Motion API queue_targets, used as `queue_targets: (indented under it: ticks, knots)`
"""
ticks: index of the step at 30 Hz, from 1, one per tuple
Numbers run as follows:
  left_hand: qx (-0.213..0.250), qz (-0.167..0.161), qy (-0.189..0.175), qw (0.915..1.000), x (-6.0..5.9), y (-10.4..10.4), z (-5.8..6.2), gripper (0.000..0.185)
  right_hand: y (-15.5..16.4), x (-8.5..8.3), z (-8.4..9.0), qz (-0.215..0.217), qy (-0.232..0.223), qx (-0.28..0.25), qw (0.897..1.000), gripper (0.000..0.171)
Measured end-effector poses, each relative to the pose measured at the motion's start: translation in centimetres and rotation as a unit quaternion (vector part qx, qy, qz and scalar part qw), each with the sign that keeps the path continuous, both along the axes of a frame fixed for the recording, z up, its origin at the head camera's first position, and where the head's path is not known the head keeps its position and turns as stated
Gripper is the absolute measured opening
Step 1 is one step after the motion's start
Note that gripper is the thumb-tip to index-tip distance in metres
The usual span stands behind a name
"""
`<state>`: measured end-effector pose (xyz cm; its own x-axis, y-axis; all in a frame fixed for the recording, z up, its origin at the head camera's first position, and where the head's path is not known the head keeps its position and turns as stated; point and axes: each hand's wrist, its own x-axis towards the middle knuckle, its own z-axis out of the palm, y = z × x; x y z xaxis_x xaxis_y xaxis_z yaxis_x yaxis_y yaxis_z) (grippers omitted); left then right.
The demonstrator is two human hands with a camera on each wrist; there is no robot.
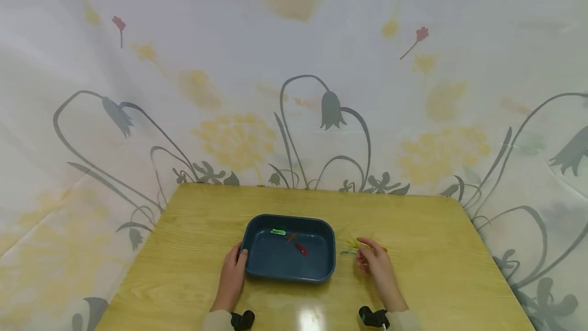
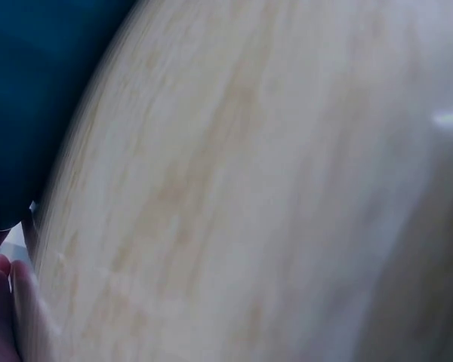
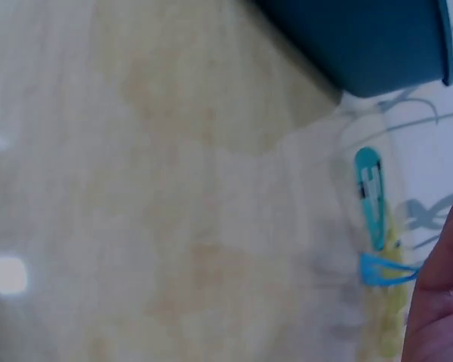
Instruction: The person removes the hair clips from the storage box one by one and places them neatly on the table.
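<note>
A dark blue rectangular tray [image 1: 289,273] sits on the table, holding a green hair clip [image 1: 278,232], a brownish clip [image 1: 291,237] and a red clip [image 1: 301,249]. My left hand [image 1: 231,272] grips its left side, thumb at the rim. To the right of the tray, my right hand [image 1: 376,268] hovers by several hair clips, fingers loosely bent, with no clip visibly pinched. In the right wrist view a teal snap clip [image 3: 371,197] and a blue clip [image 3: 385,270] lie near the fingers, and a yellow clip [image 3: 393,302] is partly hidden behind.
The wood-patterned table [image 1: 413,223] extends to both sides of the tray. A pale curtain-like backdrop [image 1: 220,65] with printed flowers stands behind and beside it. An orange-yellow tip [image 1: 385,249] shows just right of my right hand.
</note>
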<state>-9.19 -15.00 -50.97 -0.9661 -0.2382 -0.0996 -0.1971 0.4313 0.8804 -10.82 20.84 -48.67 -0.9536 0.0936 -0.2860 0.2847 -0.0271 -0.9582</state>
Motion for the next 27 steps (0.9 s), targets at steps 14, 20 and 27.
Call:
queue_targets:
  ticks: [14,20,27]
  knots:
    - [0.003,-0.015,0.014,0.9998,-0.1,-0.4,0.3,0.057,-2.9,-2.6,3.8,0.187,0.047,0.09,0.977,0.037]
    - [0.006,-0.015,0.012,0.9998,0.1,-0.3,0.2,0.058,-4.0,-3.4,4.5,0.243,0.051,0.086,0.965,0.036]
    - [0.007,-0.016,0.01,0.9998,0.0,-0.1,0.1,0.057,-5.5,-3.9,5.4,0.28,0.045,0.112,0.952,0.034]
